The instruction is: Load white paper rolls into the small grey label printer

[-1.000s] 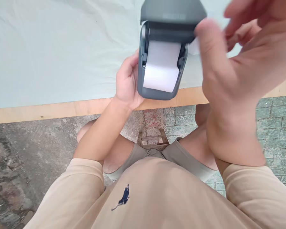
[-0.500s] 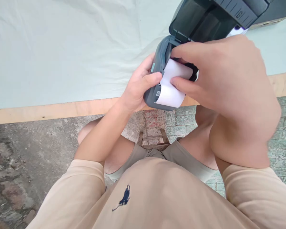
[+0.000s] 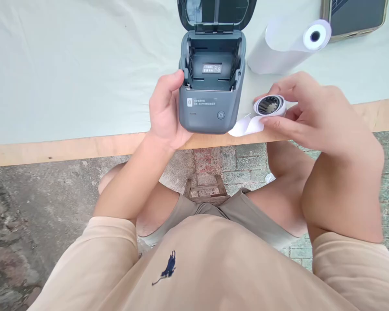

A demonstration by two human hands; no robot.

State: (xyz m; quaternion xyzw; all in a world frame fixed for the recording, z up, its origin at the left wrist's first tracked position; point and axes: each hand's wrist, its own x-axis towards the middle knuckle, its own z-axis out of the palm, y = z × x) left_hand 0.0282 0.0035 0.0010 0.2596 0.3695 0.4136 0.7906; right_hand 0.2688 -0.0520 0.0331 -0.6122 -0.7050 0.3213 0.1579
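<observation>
A dark grey label printer (image 3: 205, 111) faces me near the table's front edge, its dark see-through lid (image 3: 216, 13) swung back. The paper bay is bare, with a printed label on its floor. My left hand (image 3: 167, 108) grips the printer's left side, thumb on the rim. Just right of the printer, my right hand (image 3: 314, 112) holds a small paper roll (image 3: 280, 108) with a dark ribbed core. A loose strip of its white paper hangs toward the printer's lower right corner. Behind that hand, a larger white paper roll (image 3: 275, 54) lies partly unrolled on the table.
A dark-screened device in a tan case (image 3: 358, 19) lies at the back right. Pale cloth (image 3: 84, 73) covers the table, whose wooden front edge (image 3: 68, 147) shows. A small wooden stool (image 3: 210, 198) stands between my knees.
The paper roll has come out of the printer's bay and moved right in my right hand. My left hand has turned the printer upright toward me. The larger roll is now in plain view.
</observation>
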